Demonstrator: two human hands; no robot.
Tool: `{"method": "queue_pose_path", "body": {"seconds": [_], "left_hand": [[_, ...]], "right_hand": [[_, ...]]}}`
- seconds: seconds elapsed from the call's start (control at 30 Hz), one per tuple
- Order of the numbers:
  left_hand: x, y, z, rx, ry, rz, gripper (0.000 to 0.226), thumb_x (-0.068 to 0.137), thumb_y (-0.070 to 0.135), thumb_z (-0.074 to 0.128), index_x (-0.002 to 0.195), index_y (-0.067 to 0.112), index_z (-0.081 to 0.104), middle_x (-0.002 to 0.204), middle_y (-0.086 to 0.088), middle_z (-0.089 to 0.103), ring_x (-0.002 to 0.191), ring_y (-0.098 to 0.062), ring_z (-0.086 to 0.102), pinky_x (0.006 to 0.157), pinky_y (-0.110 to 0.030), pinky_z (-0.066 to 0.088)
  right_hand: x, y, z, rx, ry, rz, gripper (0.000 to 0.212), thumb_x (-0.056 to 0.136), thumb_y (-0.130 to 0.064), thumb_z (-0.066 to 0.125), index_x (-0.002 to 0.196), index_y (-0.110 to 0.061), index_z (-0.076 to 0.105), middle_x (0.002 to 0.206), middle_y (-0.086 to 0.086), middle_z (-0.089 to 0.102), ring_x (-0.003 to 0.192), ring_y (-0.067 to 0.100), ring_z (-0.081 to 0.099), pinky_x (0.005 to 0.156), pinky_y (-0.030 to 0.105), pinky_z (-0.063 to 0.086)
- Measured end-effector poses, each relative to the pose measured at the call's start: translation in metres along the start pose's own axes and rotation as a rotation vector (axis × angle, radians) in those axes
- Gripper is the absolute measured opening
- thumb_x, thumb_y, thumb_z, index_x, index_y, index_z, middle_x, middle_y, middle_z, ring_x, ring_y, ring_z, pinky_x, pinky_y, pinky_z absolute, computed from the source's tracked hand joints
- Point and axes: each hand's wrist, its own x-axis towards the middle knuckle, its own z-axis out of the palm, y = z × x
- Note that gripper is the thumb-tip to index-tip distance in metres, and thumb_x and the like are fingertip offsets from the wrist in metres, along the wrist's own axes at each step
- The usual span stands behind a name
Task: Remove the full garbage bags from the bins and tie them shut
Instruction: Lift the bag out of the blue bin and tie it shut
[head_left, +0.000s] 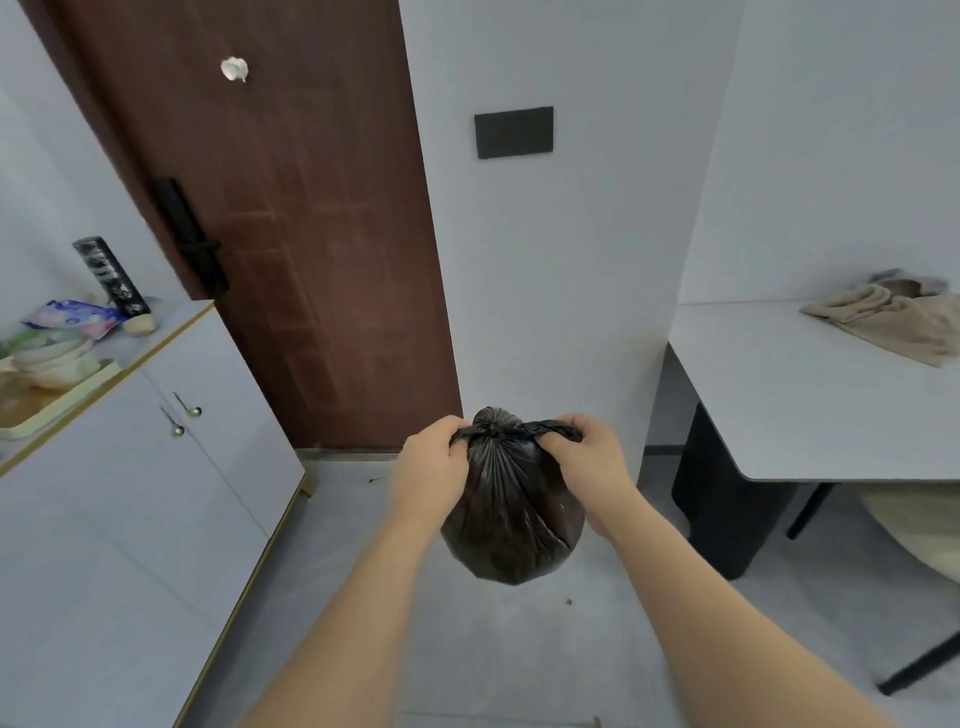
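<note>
I hold the black bag (511, 512) up in front of me, off the floor (519, 649), with both arms stretched out. My left hand (434, 467) pinches one twisted end of the plastic at the bag's neck, and my right hand (587, 457) pinches the other end; between them sits a knot (493, 427). The bag hangs round and full below my fingers. Ahead is a brown door (291, 208), with a grey cabinet (130, 493) to my left. To my right stands a table (805, 405) with a beige cloth (893, 325) on it, and a black bin (727, 493) sits under its edge.
</note>
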Motion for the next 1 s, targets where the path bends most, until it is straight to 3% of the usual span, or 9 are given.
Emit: {"method": "queue_pose_path", "body": {"seconds": [0.2, 0.37, 0.47, 0.6, 0.67, 0.73, 0.83, 1.0], "left_hand": [[0.115, -0.019, 0.044, 0.022, -0.052, -0.051, 0.021, 0.094, 0.017, 0.048, 0.095, 0.026, 0.067, 0.085, 0.010, 0.069, 0.075, -0.009, 0.060, 0.065, -0.027, 0.045], [0.199, -0.048, 0.074, 0.019, -0.069, -0.088, 0.022, 0.093, 0.016, 0.049, 0.092, 0.029, 0.066, 0.076, 0.020, 0.061, 0.068, 0.003, 0.054, 0.056, -0.009, 0.035], [0.247, -0.076, 0.100, -0.007, -0.101, -0.124, 0.023, 0.092, 0.014, 0.049, 0.090, 0.028, 0.066, 0.071, 0.023, 0.058, 0.067, 0.010, 0.053, 0.055, -0.007, 0.039], [0.308, -0.122, 0.138, -0.013, -0.227, -0.155, 0.023, 0.092, 0.012, 0.047, 0.094, 0.026, 0.066, 0.081, 0.017, 0.063, 0.074, -0.003, 0.056, 0.058, -0.012, 0.037], [0.341, -0.151, 0.160, -0.005, -0.304, -0.174, 0.023, 0.092, 0.013, 0.047, 0.099, 0.024, 0.066, 0.092, 0.010, 0.067, 0.085, -0.013, 0.059, 0.069, -0.025, 0.042], [0.372, -0.184, 0.188, 0.003, -0.360, -0.198, 0.024, 0.092, 0.014, 0.047, 0.101, 0.025, 0.067, 0.096, 0.010, 0.067, 0.089, -0.014, 0.060, 0.073, -0.028, 0.043], [0.401, -0.242, 0.242, 0.042, -0.435, -0.248, 0.024, 0.094, 0.020, 0.046, 0.104, 0.030, 0.066, 0.096, 0.013, 0.067, 0.087, -0.010, 0.060, 0.070, -0.025, 0.043], [0.422, -0.367, 0.377, 0.069, -0.512, -0.273, 0.024, 0.094, 0.023, 0.049, 0.108, 0.031, 0.067, 0.097, 0.015, 0.068, 0.086, -0.007, 0.062, 0.070, -0.022, 0.048]], "right_hand": [[0.127, 0.006, 0.018, -0.030, -0.032, 0.032, 0.005, 0.080, -0.010, 0.065, 0.078, -0.013, 0.067, 0.073, 0.005, 0.069, 0.069, 0.019, 0.063, 0.064, 0.035, 0.052], [0.217, 0.021, 0.047, -0.090, -0.017, 0.080, 0.003, 0.077, -0.014, 0.064, 0.076, -0.015, 0.066, 0.072, 0.003, 0.068, 0.069, 0.020, 0.061, 0.067, 0.038, 0.052], [0.271, 0.037, 0.066, -0.111, -0.013, 0.135, 0.004, 0.077, -0.014, 0.064, 0.075, -0.018, 0.065, 0.070, 0.000, 0.067, 0.068, 0.019, 0.061, 0.066, 0.037, 0.051], [0.333, 0.062, 0.093, -0.124, 0.001, 0.223, 0.004, 0.079, -0.015, 0.063, 0.076, -0.018, 0.064, 0.068, 0.001, 0.065, 0.064, 0.019, 0.058, 0.060, 0.033, 0.048], [0.364, 0.079, 0.107, -0.148, -0.004, 0.271, 0.004, 0.082, -0.016, 0.063, 0.079, -0.018, 0.064, 0.074, 0.003, 0.068, 0.070, 0.021, 0.061, 0.065, 0.036, 0.051], [0.397, 0.104, 0.121, -0.189, -0.022, 0.306, 0.004, 0.084, -0.016, 0.062, 0.082, -0.019, 0.064, 0.080, 0.003, 0.069, 0.076, 0.021, 0.064, 0.072, 0.037, 0.053], [0.448, 0.162, 0.140, -0.255, -0.066, 0.353, 0.005, 0.087, -0.017, 0.061, 0.086, -0.021, 0.064, 0.084, 0.000, 0.069, 0.079, 0.018, 0.065, 0.070, 0.035, 0.052], [0.533, 0.329, 0.166, -0.248, -0.043, 0.471, 0.006, 0.086, -0.017, 0.063, 0.082, -0.021, 0.063, 0.079, 0.001, 0.067, 0.077, 0.018, 0.064, 0.063, 0.030, 0.048]]}}
